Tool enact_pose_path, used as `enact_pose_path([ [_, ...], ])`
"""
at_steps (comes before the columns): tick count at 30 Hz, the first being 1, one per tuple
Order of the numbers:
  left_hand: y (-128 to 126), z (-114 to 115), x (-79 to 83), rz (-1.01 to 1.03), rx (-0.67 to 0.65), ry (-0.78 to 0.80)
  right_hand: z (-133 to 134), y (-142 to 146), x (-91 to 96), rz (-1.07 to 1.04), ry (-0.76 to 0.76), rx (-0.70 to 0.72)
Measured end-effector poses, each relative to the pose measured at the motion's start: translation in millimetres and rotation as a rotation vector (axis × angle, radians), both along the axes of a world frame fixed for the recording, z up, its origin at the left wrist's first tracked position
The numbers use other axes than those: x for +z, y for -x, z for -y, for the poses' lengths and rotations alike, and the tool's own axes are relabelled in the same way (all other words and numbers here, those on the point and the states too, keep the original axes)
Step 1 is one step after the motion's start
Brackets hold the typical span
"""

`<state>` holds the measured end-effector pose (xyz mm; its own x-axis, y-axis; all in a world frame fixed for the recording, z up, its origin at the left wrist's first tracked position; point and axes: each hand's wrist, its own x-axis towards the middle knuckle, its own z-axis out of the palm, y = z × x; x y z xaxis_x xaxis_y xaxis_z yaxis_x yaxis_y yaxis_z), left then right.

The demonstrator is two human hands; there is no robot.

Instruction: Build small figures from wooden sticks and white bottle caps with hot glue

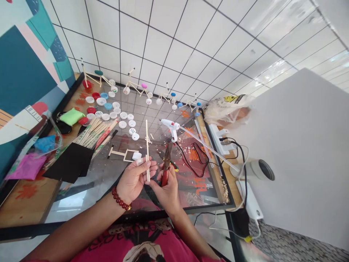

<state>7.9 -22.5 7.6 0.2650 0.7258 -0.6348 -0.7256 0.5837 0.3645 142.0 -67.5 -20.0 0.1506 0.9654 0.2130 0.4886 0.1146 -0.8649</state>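
My left hand [135, 176], with a red bead bracelet at the wrist, pinches a long thin wooden stick [147, 140] held upright, with a shorter piece lying alongside its lower end. Red-handled pliers [167, 156] are gripped in my right hand [169, 191], their jaws pointing away from me; whether the jaws are fully closed I cannot tell. The right fingertips are close to the bottom of the sticks. Left of the sticks lies a small wooden frame [124, 154] with a white bottle cap [136, 155] beside it. Beyond the pliers rests a white glue gun [171, 128] with a glue stick in its back.
Bottle caps [108, 106] are scattered at the back left. Stick-and-cap models [133, 86] line the far edge. Bundled sticks [94, 133] and black sheets [69, 162] lie left. A power strip [219, 138] and cables are at right; wood scraps litter the glass tabletop.
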Motion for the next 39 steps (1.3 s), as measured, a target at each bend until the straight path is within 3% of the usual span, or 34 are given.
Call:
enact_pose_path([
  [5,4,-3,5.6,-0.051,-0.008,-0.019,1,-26,12.7,-0.092,0.187,0.23],
  [9,4,-2,7.1,-0.08,-0.074,-0.025,5,-57,31.9,-0.169,0.415,0.413],
  [12,2,0,5.2,-0.095,-0.134,-0.031,5,-74,47.4,-0.12,0.498,0.491],
  [17,-1,2,2.5,-0.122,-0.206,-0.033,2,-89,58.1,0.036,0.508,0.55],
  [24,-6,8,0.6,-0.162,-0.239,-0.06,4,-92,48.9,0.05,0.487,0.549],
  [39,-12,11,-2.9,-0.273,-0.377,-0.103,4,-91,52.5,0.055,0.55,0.665],
])
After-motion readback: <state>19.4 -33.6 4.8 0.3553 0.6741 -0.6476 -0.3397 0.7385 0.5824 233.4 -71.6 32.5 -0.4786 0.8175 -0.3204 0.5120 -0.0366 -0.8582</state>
